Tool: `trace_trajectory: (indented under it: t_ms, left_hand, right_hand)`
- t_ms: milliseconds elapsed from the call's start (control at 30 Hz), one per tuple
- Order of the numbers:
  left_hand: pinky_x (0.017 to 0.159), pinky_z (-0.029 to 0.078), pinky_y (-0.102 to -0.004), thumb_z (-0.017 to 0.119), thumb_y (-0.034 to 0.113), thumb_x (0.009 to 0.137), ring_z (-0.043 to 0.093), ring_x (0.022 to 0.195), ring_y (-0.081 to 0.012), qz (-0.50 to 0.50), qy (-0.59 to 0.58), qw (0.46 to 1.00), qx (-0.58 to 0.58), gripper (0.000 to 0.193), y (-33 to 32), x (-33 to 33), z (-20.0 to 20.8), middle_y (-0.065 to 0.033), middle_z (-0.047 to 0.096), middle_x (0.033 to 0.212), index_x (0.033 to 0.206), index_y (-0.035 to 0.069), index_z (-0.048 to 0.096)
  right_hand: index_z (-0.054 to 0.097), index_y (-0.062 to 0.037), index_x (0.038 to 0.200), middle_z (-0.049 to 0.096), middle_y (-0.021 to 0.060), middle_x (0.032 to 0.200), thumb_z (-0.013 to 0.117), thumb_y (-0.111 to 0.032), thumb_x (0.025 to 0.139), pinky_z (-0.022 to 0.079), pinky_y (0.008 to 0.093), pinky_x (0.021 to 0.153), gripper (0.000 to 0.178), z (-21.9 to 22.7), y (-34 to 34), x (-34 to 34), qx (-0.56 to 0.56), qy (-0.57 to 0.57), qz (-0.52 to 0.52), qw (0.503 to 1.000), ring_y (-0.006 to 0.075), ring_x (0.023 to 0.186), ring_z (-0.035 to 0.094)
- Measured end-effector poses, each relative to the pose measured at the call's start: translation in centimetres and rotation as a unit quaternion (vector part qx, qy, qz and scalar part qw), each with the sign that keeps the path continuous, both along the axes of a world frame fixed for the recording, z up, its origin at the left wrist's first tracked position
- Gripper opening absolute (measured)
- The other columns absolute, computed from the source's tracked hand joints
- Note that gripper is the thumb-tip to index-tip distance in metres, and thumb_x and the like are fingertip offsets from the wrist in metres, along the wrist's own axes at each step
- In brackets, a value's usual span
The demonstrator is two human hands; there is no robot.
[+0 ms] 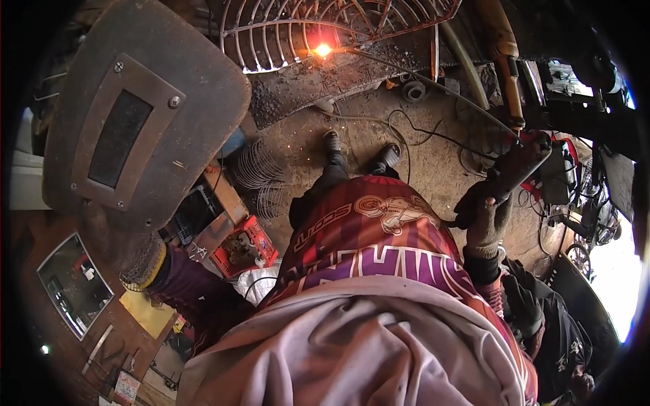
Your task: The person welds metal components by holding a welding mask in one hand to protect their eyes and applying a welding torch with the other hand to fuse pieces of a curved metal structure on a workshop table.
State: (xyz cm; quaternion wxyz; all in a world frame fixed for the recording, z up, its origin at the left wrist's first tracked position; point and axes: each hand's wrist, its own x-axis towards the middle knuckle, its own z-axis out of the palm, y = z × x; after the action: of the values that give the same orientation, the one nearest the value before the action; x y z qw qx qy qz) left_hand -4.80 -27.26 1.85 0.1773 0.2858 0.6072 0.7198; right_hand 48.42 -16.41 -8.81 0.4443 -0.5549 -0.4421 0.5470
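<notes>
My left hand (125, 247), in a worn work glove, is closed at the lower edge of a dark welding shield (186, 88) with a small rectangular window. The shield stands upright at the left, and its handle is hidden. At the right my gloved right hand (489, 227) grips an electrode holder (525, 162). From the holder a long thin welding rod (426, 80) runs up and left. Its tip meets the lower edge of a curved metal grille (271, 27), where a bright orange-white arc (323, 50) glows.
Wire coils (254, 166) and a red plastic basket (245, 247) lie left of my legs. A cable (433, 132) loops over the floor. At lower left is a brown bench (57, 325) with a framed glass pane (74, 284). Another person (558, 325) in dark clothes is at lower right.
</notes>
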Motion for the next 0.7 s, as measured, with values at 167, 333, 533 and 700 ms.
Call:
trace_trajectory:
  t_ms: [167,333,533,700]
  left_hand:
    - [0.097,0.048,-0.0411,0.054,0.021,0.096,0.054,0.116,-0.0271,-0.01,-0.045,0.999,0.004,0.047,0.6,0.5,0.0,-0.0191,0.05,0.133,0.135,-0.001,0.042]
    - [0.098,0.046,-0.0438,0.057,0.026,0.093,0.054,0.116,-0.0284,-0.04,-0.062,0.997,-0.033,0.054,2.6,3.1,0.9,-0.0199,0.049,0.134,0.137,-0.001,0.041]
    - [0.102,0.04,-0.0497,0.057,0.024,0.092,0.051,0.119,-0.0343,-0.04,-0.07,0.996,-0.034,0.057,4.1,4.9,-0.8,-0.0217,0.047,0.134,0.139,-0.002,0.037]
    - [0.103,0.04,-0.0486,0.055,0.025,0.092,0.05,0.12,-0.0338,-0.121,-0.16,0.979,-0.034,0.057,4.5,5.0,-2.4,-0.0215,0.047,0.134,0.139,-0.002,0.038]
  right_hand:
    - [0.033,0.0065,0.134,0.059,0.0083,0.08,0.067,-0.05,0.084,0.042,0.0234,0.044,0.083,0.3,0.0,0.2,-0.001,0.007,-0.002,1.0,0.014,0.055,0.057]
    - [0.032,0.0061,0.136,0.058,0.0071,0.08,0.066,-0.046,0.086,0.042,0.023,0.045,0.08,0.2,-0.3,0.5,-0.003,0.007,-0.014,1.0,0.0134,0.057,0.057]
    - [0.033,0.0043,0.136,0.058,0.0064,0.08,0.064,-0.043,0.088,0.041,0.022,0.045,0.074,0.5,-0.7,0.5,0.011,-0.015,-0.025,1.0,0.0125,0.056,0.057]
    - [0.033,0.0039,0.136,0.059,0.0069,0.08,0.064,-0.044,0.088,0.04,0.0216,0.045,0.074,0.5,-0.8,0.1,0.013,-0.027,-0.028,0.999,0.0124,0.057,0.057]
